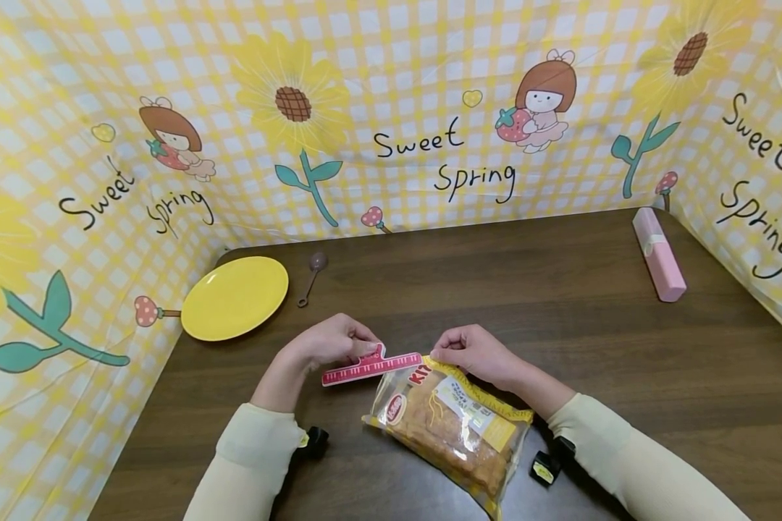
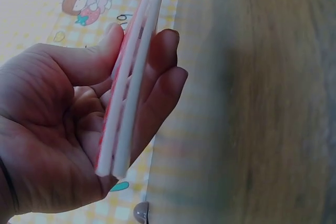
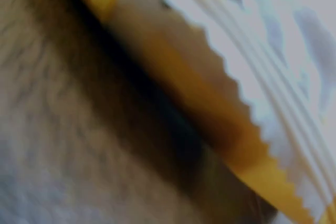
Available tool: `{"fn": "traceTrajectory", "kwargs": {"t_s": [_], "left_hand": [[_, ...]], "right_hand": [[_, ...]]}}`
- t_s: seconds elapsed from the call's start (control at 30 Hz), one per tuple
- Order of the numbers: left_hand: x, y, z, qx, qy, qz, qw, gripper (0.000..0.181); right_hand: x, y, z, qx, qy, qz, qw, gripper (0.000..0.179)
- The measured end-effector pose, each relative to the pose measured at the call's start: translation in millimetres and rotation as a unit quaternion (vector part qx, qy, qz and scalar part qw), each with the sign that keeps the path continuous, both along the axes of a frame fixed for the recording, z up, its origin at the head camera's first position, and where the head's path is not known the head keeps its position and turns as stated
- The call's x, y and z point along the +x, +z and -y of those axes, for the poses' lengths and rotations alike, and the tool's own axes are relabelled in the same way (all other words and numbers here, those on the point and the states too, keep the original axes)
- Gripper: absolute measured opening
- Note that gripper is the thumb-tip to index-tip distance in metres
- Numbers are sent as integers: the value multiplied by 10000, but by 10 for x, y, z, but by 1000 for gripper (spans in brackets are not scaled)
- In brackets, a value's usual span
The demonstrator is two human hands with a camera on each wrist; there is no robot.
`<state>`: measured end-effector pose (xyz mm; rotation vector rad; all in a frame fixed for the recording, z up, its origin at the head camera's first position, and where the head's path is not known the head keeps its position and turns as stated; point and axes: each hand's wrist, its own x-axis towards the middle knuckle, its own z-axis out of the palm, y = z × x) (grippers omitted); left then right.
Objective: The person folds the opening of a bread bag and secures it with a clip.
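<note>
My left hand (image 1: pixel 339 342) pinches a pink bag clip (image 1: pixel 371 369) with a piano-key pattern. In the left wrist view, thumb and fingers hold the clip (image 2: pixel 123 98) edge-on, its two bars close together. The clip's right end meets the top corner of a clear and yellow bread bag (image 1: pixel 450 427) with browned bread inside. That same corner is pinched by the fingertips of my right hand (image 1: pixel 478 354). Close up and blurred, the right wrist view shows the bag's zigzag-cut edge (image 3: pixel 236 82); the right hand is not seen there.
A yellow plate (image 1: pixel 234 298) lies at the back left, with a small brown spoon (image 1: pixel 313 278) to its right. At the far right is a long pink case (image 1: pixel 659 255). Yellow checked cloth (image 1: pixel 397 87) walls the brown table (image 1: pixel 495 282) at the back and sides.
</note>
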<state>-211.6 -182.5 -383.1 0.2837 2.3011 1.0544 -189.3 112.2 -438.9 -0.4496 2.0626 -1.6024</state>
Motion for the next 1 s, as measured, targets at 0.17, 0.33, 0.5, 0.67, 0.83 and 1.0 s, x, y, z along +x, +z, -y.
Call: {"fn": "traceTrajectory", "kwargs": {"t_s": [0.17, 0.33, 0.5, 0.67, 0.83, 1.0], "left_hand": [[14, -14, -54, -102, -30, -18, 9999, 20], [7, -46, -73, -68, -59, -26, 10000, 21], [-4, -49, -61, -7, -74, 24, 10000, 24], [-13, -27, -9, 125, 10, 11, 9999, 26], [-31, -24, 43, 229, 136, 63, 9996, 28], [-35, -43, 49, 253, 152, 28, 9996, 28]], "right_hand": [[3, -21, 16, 49, 6, -62, 10000, 18], [7, -25, 25, 125, -50, -150, 9998, 18], [9, -19, 30, 114, -91, -122, 9998, 19], [-5, 1, 28, 108, -177, 7, 9998, 18], [-18, 7, 20, 93, -196, 108, 9997, 17], [-18, 1, 17, 83, -212, 136, 9996, 17]]}}
